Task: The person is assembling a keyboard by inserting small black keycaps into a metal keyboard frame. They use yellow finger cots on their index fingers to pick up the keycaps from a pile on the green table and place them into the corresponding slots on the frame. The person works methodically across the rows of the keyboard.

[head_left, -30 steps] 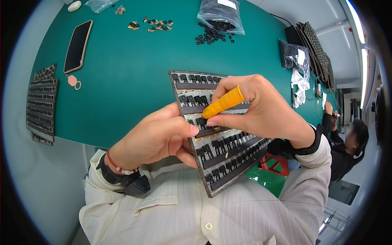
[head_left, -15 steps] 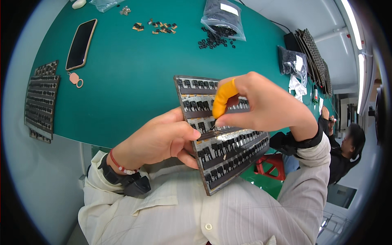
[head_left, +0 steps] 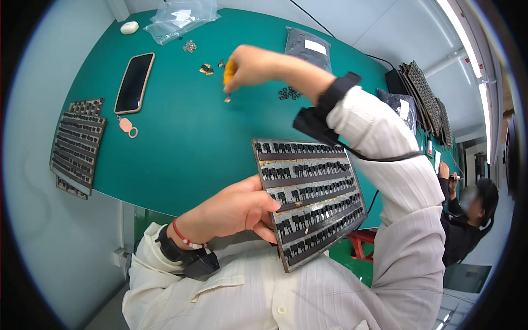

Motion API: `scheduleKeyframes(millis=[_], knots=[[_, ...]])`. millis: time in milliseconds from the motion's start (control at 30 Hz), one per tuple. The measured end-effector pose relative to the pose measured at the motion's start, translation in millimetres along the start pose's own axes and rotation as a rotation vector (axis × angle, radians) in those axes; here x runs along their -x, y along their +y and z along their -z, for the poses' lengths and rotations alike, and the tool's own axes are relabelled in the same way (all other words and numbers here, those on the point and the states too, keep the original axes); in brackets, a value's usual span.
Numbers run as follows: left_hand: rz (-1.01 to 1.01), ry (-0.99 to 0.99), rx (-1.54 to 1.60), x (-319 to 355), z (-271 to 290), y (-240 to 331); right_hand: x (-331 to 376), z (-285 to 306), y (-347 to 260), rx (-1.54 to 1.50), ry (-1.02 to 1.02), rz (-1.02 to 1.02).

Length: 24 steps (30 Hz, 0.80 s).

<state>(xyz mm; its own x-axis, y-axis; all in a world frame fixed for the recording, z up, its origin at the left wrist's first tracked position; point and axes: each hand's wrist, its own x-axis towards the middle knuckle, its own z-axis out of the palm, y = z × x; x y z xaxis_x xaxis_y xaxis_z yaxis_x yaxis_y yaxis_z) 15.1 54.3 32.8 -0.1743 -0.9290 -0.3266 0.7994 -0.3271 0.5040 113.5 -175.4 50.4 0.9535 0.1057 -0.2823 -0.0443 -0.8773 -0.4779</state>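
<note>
My left hand grips the left edge of a dark-framed tray, thumb on top. Rows of small black components stand in the tray, with a few gaps between them. Out over the green table, my right hand, slightly blurred, wears a yellow finger cot. Its fingertips pinch a small light-coloured part, too small to make out well. Close beside that hand lie several black-and-orange pieces, partly covered by it.
A phone with a pink key tag lies left. Loaded trays stack at the left edge. Metal bits, a clear bag, loose black pieces and a dark bag lie behind. Another person sits right.
My right hand has left the tray and reached forward and left over the table, a small part in its fingers. My left hand still holds the tray. The view has shifted.
</note>
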Motion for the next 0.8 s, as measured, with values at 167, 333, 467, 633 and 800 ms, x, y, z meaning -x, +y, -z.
scheduleKeyframes(millis=[167, 333, 467, 633, 800], knots=[[-0.002, 0.009, 0.034, 2, 1, 1, -32, -22, -11, 0.101, 0.030, -0.008], [0.006, 0.034, -0.003, 2, -5, 2, 13, 14, -6, 0.178, 0.112, -0.016], [-0.039, 0.015, 0.036, 1, -1, 5, 94, 44, -2, 0.271, 0.081, -0.023], [-0.131, 0.033, 0.101, -3, -2, 10, 212, 46, 1, 0.266, 0.140, -0.029], [-0.193, -0.030, 0.094, -3, 1, 12, 289, 13, -10, 0.060, 0.225, -0.079]])
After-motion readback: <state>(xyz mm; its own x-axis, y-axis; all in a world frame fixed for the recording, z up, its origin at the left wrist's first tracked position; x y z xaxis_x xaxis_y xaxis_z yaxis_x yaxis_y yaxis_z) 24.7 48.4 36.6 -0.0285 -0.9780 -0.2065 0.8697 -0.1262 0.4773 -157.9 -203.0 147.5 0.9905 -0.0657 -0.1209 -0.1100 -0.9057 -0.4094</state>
